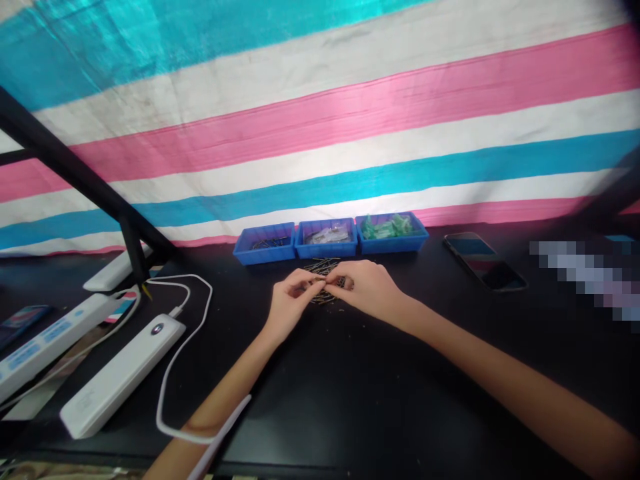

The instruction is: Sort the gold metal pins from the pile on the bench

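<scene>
My left hand (pixel 293 300) and my right hand (pixel 367 287) meet fingertip to fingertip above the black table. Both are closed in a pinch; whatever lies between the fingertips is hidden or too small to name. Just under and behind them is a loose pile of thin, dark, metallic-looking rods (pixel 323 263), partly covered by the fingers. Right behind the pile stand three blue trays in a row. The left tray (pixel 265 257) holds a few similar thin rods, the middle tray (pixel 327 251) clear plastic pieces, and the right tray (pixel 395 245) green plastic pieces.
A white power bank (pixel 123 373) lies on the left, its white cable (pixel 167 380) looping across my left forearm. Beyond it are a white power strip (pixel 55 340) and a black metal frame (pixel 75 160). A phone (pixel 485 261) rests at right. Striped sheeting (pixel 320 113) hangs behind.
</scene>
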Tool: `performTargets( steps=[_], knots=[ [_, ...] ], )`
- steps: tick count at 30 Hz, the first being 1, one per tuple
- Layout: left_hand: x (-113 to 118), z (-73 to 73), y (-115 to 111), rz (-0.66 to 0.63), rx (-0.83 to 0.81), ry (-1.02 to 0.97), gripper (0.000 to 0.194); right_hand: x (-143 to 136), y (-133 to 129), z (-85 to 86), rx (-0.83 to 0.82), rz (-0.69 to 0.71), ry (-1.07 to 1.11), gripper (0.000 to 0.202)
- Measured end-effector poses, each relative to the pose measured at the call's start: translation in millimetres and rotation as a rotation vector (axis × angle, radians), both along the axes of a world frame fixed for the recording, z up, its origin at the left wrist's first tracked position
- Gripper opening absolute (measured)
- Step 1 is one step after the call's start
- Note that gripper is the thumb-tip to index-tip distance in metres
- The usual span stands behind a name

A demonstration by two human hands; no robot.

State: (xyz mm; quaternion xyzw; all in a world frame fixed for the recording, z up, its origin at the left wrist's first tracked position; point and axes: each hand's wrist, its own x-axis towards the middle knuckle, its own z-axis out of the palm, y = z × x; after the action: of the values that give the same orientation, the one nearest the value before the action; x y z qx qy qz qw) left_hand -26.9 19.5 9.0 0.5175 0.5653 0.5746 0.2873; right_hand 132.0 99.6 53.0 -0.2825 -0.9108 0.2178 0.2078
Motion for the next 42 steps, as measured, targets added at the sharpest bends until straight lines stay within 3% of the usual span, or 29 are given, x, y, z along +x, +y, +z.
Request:
performTargets(
  steps=[6, 12, 17, 24, 29, 42],
  knots=[
    [0.7, 0.6, 1.2, 0.007, 0.012, 0.014, 0.011, -1.3, -2.4, -2.7, -0.018, 0.033, -0.042, 0.022],
    [-1.8, 1.3, 0.4, 0.033, -0.022, 0.072, 0.017, 3.9, 6.1, 4.6, -0.036, -0.026, 0.044, 0.016],
    [-2.7, 0.6, 1.2, 0.011, -0.059, 0.097, 0.019, 5.6, 8.0, 9.3, 0.004, -0.055, -0.012, 0.018],
    [-46.3, 5.6, 9.0, 0.402, -0.021, -0.094, 0.033, 12.3, 16.5, 11.1, 0.044, -0.105, -0.114, 0.015],
    [-79.7, 1.6, 10.6, 0.538, 0.005, -0.211, 0.043, 13.2, 15.7, 12.3, 0.042, -0.088, -0.147, 0.015],
    [-98.6, 5.0, 9.8, 0.417, 0.016, -0.389, 0.043, 13.1, 12.2, 15.2, 0.033, -0.066, -0.204, 0.016]
  ],
)
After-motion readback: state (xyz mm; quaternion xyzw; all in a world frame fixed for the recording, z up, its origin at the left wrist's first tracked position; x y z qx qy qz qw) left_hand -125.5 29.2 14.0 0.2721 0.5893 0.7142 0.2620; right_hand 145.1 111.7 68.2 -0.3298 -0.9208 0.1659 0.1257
